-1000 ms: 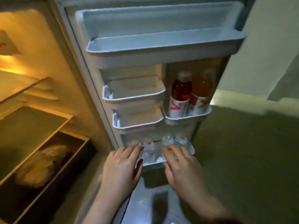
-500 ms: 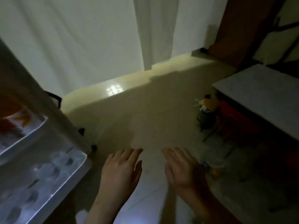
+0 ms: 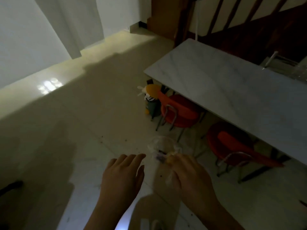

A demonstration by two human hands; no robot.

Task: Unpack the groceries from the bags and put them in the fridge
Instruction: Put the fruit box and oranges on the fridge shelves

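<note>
A clear plastic grocery bag (image 3: 162, 144) lies crumpled on the pale tiled floor, with something yellowish and something purple showing through it. My right hand (image 3: 187, 176) reaches down to it. Its fingertips blur into the near edge of the bag, so I cannot make out a grip. My left hand (image 3: 123, 173) hovers just left of the bag with its fingers spread and nothing in it. The fridge is out of view.
A white marble-look table (image 3: 224, 83) stands at the right, with two red stools (image 3: 179, 112) tucked under it. A small yellow and green toy (image 3: 151, 98) sits on the floor by the table's corner. White curtains (image 3: 54, 30) hang at the back left.
My view has swung from the open fridge door to the floor and table. Both hands left the door's bottom shelf, and my right hand has reached the plastic bag.
</note>
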